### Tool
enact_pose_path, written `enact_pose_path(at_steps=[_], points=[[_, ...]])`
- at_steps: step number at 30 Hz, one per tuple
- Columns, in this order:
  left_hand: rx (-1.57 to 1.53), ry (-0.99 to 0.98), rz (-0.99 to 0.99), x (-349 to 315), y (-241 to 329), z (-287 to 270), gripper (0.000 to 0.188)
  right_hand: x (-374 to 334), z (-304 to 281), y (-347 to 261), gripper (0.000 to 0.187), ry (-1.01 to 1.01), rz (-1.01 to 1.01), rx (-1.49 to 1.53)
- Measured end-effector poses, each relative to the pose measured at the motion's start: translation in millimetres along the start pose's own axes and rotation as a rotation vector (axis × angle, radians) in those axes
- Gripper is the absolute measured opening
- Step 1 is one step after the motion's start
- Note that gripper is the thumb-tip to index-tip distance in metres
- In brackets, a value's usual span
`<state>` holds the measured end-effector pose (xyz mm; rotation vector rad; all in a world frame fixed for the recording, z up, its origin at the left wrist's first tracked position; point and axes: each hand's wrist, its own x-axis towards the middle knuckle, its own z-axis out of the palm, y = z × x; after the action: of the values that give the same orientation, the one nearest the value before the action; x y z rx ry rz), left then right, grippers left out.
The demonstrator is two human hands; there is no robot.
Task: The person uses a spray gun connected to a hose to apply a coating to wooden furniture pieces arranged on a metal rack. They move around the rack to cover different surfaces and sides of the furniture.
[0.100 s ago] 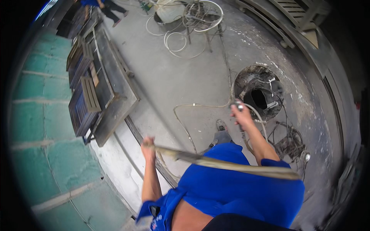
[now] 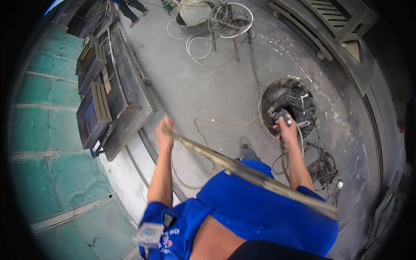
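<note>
My left hand (image 2: 164,132) is closed around one end of a long, narrow, stained brownish stick (image 2: 238,167). From there it slants down to the right across the front of my blue shirt, its far end blurred. In my right hand (image 2: 287,132) is a spray gun (image 2: 284,116), gripped by its handle with a pale hose running down from it. This hand hangs in front of a round, dark-crusted drum (image 2: 268,96). The gun's trigger is mostly hidden by my fingers.
Slatted frames (image 2: 96,113) rest on a long rack (image 2: 138,112) at the left, beside green filter panels (image 2: 32,134). Thin hoses (image 2: 225,122) loop over the floor. A tangle of coiled hose (image 2: 229,21) stands at the back. Another person (image 2: 130,11) is at far left.
Both hands have shifted: the left rose with its end of the stick, tilting it more steeply, and the right moved right with the spray gun, over the drum.
</note>
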<state>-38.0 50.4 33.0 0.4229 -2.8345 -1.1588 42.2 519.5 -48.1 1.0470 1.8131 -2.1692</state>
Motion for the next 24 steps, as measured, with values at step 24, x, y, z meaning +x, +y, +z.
enact_pose_path(at_steps=[24], points=[[-0.592, -0.362, 0.806, 235, 211, 170, 0.035, 90, 21, -103, 0.044, 0.535, -0.429, 0.239]])
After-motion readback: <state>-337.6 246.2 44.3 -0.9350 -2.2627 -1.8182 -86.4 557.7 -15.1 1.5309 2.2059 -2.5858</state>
